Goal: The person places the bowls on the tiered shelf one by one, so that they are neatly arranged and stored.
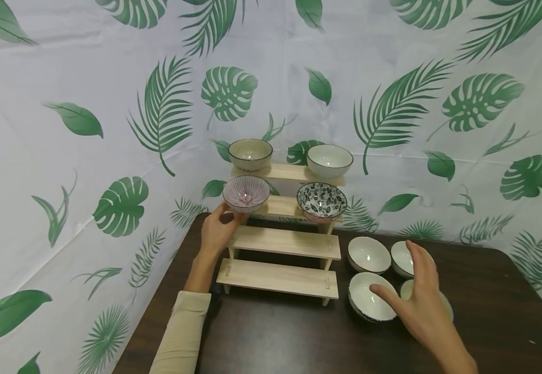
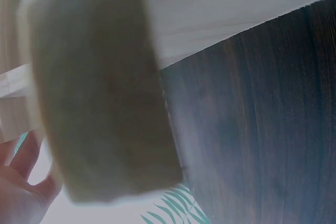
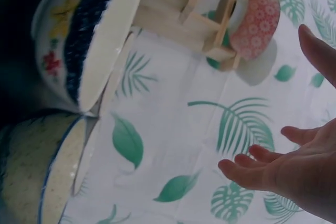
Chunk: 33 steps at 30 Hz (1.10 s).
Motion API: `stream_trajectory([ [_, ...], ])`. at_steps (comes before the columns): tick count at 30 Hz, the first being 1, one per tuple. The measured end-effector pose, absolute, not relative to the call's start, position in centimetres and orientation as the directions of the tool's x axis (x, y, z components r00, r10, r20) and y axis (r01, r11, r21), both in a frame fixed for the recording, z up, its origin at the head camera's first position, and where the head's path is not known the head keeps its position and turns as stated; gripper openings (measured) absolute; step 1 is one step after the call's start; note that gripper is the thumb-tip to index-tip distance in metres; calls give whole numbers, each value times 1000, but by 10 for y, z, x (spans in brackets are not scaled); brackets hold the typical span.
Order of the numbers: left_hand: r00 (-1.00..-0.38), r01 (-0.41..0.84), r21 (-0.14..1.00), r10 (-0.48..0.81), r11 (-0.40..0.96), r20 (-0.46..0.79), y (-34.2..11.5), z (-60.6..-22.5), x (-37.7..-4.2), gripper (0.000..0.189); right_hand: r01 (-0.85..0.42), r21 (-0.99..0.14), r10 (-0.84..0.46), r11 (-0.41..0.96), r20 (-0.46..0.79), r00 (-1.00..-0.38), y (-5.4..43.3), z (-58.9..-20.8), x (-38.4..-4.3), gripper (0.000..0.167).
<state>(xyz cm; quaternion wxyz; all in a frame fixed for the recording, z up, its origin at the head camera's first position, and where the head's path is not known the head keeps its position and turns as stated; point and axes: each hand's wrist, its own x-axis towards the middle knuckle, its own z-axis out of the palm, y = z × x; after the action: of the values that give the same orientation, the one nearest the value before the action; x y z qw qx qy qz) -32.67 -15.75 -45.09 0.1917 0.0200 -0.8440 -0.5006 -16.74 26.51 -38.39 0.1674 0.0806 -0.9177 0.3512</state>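
My left hand (image 1: 217,228) holds a purple-striped bowl (image 1: 246,195) by its lower left side, with the thumb below the bowl's front. That bowl is at the left end of the second step from the top of a wooden tiered stand (image 1: 280,275). In the left wrist view the fingers (image 2: 27,156) show beside the stand's pale wood, while a blurred sleeve hides much of the scene. My right hand (image 1: 422,306), fingers spread and holding nothing, hovers over white bowls (image 1: 369,254) on the table. In the right wrist view a flower-painted bowl (image 3: 65,40) lies to its left.
Along the stand's top step are a beige bowl (image 1: 250,156) and a white bowl (image 1: 329,161). A black-and-white leaf-patterned bowl (image 1: 321,201) occupies the second step's right end. Behind the dark table (image 1: 271,337) hangs a leaf-print cloth (image 1: 280,62), which also runs along the left.
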Motion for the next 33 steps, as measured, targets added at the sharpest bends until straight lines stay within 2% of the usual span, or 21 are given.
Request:
stream_trajectory([
  [12,-930,164,858,-214,486,299,-157,-452,-327,54,-139,-593,55,793,297,-953,296,-402,-154,116],
  [20,-923,172,858,-224,484,312,-158,-451,-326,52,-78,-551,59,831,226,-972,320,-419,-152,114],
  [33,-921,167,855,-231,492,313,-157,-451,-327,52,-5,-464,94,886,190,-977,345,-446,-154,113],
])
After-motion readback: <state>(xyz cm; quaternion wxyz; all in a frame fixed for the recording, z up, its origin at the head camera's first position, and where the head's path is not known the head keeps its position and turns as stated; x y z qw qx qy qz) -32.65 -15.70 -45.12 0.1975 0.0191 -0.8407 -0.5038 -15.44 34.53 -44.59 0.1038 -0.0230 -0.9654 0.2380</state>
